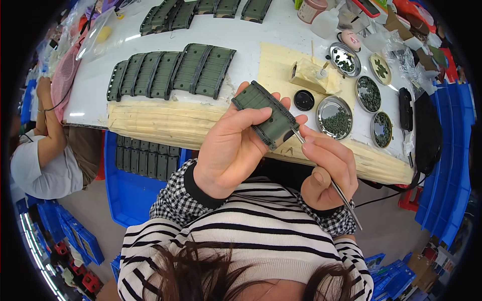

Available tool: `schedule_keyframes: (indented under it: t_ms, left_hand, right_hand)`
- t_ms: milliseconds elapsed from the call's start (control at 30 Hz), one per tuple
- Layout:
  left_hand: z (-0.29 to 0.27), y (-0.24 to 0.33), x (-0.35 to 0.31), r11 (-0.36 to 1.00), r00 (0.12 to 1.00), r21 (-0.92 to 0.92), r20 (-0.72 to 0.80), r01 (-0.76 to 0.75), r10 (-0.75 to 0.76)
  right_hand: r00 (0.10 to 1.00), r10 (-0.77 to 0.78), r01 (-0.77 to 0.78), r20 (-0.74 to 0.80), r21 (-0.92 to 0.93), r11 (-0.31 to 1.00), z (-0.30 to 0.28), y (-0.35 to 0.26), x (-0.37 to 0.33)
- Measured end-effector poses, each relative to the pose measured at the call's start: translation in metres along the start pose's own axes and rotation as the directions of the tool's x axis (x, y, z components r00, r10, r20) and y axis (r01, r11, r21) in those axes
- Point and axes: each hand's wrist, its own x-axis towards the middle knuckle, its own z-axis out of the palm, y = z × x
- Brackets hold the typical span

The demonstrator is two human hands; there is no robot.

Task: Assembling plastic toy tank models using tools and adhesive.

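Observation:
My left hand (pixel 232 145) grips a curved, ribbed green panel (pixel 262 108) with brown camouflage patches, thumb on its face and fingers behind. In my right hand (pixel 329 165) is a pair of metal tweezers (pixel 343 197), held like a pen. The tweezers' tip meets the panel's right edge, close to a small green piece; whether the tip grips it I cannot tell. To the right of the panel lie a round black lid (pixel 304 100) and a metal dish (pixel 330 104) of small green pieces.
Similar panels (pixel 203 70) stand in rows on the white table (pixel 170 40). More dishes (pixel 344 47) of green pieces are at right, near a yellowish block (pixel 301 75). Below the table edge, a blue crate (pixel 123 205) holds more panels. Another person (pixel 45 168) sits at left.

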Motion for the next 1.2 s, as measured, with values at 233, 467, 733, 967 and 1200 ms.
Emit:
schedule_keyframes:
  t_ms: [233,467,733,967,1200]
  left_hand:
    - [-0.001,-0.004,0.001,0.999,0.998,-0.009,-0.063,-0.03,0.03]
    - [-0.001,-0.008,0.0,0.999,0.999,-0.029,-0.036,-0.036,0.035]
    - [0.003,-0.012,0.001,0.999,0.998,-0.026,-0.057,-0.04,0.039]
    - [0.001,-0.008,0.0,1.0,0.999,-0.005,-0.026,-0.031,0.031]
    - [0.003,-0.002,0.0,1.0,0.998,0.008,-0.055,-0.007,0.007]
  right_hand:
    - [0.998,0.016,-0.018,-0.06,-0.029,0.999,0.005,0.001,-0.002]
    - [0.996,0.016,-0.021,-0.086,-0.057,0.998,0.008,0.001,-0.005]
    - [0.986,0.012,-0.021,-0.167,-0.054,0.998,0.014,0.005,-0.01]
    - [0.997,-0.01,0.015,-0.071,0.07,0.997,0.006,0.007,-0.009]
    - [1.0,0.003,-0.001,-0.024,0.084,0.996,0.003,0.007,-0.011]
